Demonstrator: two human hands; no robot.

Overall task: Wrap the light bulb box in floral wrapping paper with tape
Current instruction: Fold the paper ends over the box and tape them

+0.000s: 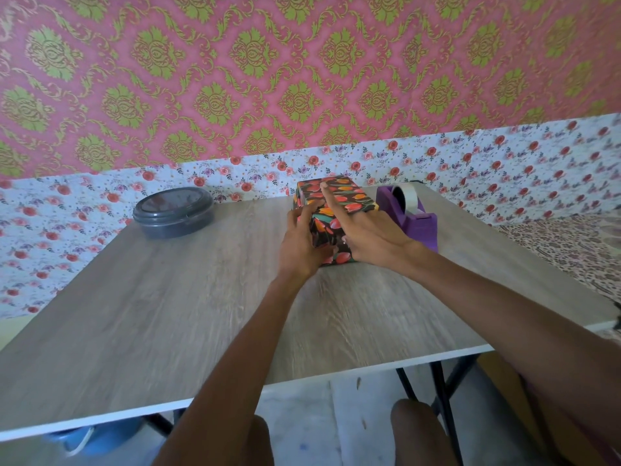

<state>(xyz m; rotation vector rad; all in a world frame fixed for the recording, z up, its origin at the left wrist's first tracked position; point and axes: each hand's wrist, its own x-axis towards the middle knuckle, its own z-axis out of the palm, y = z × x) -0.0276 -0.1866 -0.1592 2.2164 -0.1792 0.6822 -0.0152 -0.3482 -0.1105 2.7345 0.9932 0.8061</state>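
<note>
Light bulb box (349, 196), already covered on every visible face in dark floral wrapping paper (324, 235), sits toward the far side of a wood-grain table (168, 297) as a person works on it with both hands. The left hand (300, 243) clasps the near left corner, its fingers curled up the side to the top edge, apparently to keep the parcel from sliding. The right hand (373, 237) lies spread over the near right part with its index finger (331, 201) stretched straight along the top, pressing down rather than gripping, most likely to smooth a seam or a strip of tape, though no tape can be made out on the paper. A purple tape dispenser (415, 218) stands just beside the box on its right, within easy reach of that hand. A grey lidded round container (173, 211) rests well apart to the left. Judging by the paper, the wrapping appears to be close to finished.
</note>
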